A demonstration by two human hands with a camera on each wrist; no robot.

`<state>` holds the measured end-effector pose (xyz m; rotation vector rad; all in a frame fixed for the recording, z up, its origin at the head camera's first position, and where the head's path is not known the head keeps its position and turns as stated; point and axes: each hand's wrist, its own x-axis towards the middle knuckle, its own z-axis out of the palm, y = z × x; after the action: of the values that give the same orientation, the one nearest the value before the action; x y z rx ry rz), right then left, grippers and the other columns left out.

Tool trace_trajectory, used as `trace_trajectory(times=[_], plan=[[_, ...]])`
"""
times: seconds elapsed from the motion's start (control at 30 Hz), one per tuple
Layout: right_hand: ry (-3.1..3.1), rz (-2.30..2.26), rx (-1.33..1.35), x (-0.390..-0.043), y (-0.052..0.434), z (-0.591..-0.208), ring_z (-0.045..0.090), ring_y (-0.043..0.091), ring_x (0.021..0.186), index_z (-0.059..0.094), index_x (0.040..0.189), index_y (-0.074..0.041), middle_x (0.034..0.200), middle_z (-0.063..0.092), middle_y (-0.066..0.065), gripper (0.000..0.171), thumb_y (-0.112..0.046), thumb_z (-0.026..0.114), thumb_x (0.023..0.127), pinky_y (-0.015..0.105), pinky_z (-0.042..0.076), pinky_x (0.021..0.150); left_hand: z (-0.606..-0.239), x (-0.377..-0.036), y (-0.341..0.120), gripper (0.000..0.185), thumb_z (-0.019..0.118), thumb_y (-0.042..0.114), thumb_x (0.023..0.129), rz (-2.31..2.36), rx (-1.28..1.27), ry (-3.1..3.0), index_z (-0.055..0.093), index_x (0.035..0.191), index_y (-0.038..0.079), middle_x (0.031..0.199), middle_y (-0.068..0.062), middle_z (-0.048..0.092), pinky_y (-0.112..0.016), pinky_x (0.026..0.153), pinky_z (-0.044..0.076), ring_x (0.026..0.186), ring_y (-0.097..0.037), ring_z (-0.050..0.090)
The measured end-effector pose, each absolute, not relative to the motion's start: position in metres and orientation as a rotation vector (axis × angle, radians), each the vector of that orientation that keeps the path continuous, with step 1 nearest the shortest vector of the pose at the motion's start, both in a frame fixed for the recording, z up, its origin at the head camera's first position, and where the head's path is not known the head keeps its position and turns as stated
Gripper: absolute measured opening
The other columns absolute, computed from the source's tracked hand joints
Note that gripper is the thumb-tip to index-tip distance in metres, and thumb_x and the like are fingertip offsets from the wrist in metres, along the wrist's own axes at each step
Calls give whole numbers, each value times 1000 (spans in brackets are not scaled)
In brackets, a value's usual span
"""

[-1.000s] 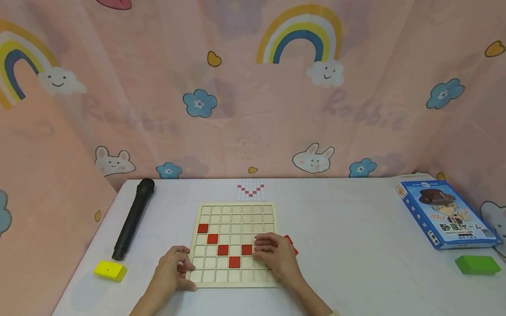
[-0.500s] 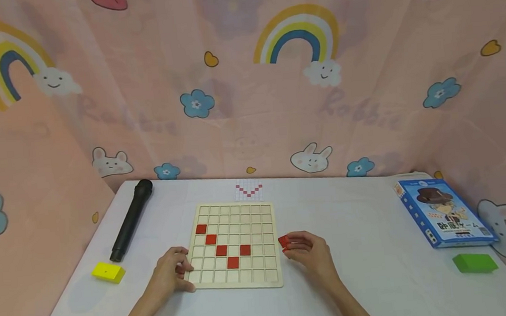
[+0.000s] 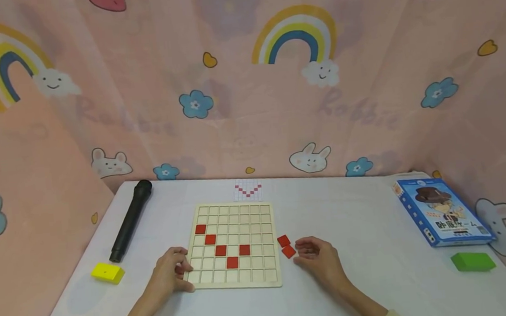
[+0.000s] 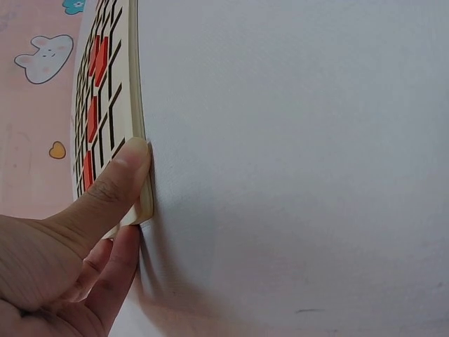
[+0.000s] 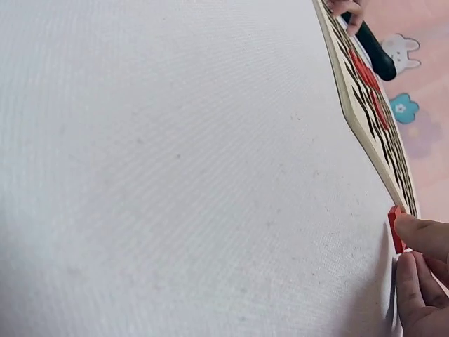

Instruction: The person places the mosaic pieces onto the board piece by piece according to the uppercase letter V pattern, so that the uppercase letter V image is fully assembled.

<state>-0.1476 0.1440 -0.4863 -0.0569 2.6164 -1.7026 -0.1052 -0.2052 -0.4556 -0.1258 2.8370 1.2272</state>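
My left hand (image 3: 171,271) holds the lower left corner of a pale wooden grid board (image 3: 256,280). In the left wrist view, the thumb lies on the board's edge (image 4: 133,84), with curled fingers beside the corner. Several red square tiles, such as the lowest tile (image 3: 232,262), fill cells in a diagonal, with one stepping up to the right. Two loose red tiles, a far tile (image 3: 284,241) and a near tile (image 3: 289,251), lie right of the board. My right hand (image 3: 323,261) is beside the near tile, fingers loosely bent; its thumb overlaps a red tile (image 5: 396,228) in the right wrist view.
Behind the board lies a small grid card (image 3: 248,190) with a red V pattern. A black microphone-shaped object (image 3: 130,221) and a yellow block (image 3: 108,273) lie at left. At right are a blue game box (image 3: 443,211) and a green block (image 3: 473,261).
My right hand has moved from over the board to its right side, then drawn back slightly, uncovering two red tiles. The left hand stays on the board's corner.
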Motion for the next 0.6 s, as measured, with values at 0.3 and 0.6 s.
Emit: trace_trajectory(times=[0.3,0.6], plan=[[2611,-1627,-127,-141,144,-481,67,19,81,69,96,-1,91,70,8,31,7,80,68,24,55,72,-457,-107,-203,41,87,-13,45,1208,-109,2858,60,71,5,118,-13,57,-26,66,51,79,-18,55],[2533,-1619,-299,-155,157,-486,64,20,86,67,105,-1,101,68,11,33,2,78,74,23,54,75,-458,-106,-203,40,87,-12,45,1208,-115,2859,61,71,5,118,-13,57,-26,66,51,78,-17,55]])
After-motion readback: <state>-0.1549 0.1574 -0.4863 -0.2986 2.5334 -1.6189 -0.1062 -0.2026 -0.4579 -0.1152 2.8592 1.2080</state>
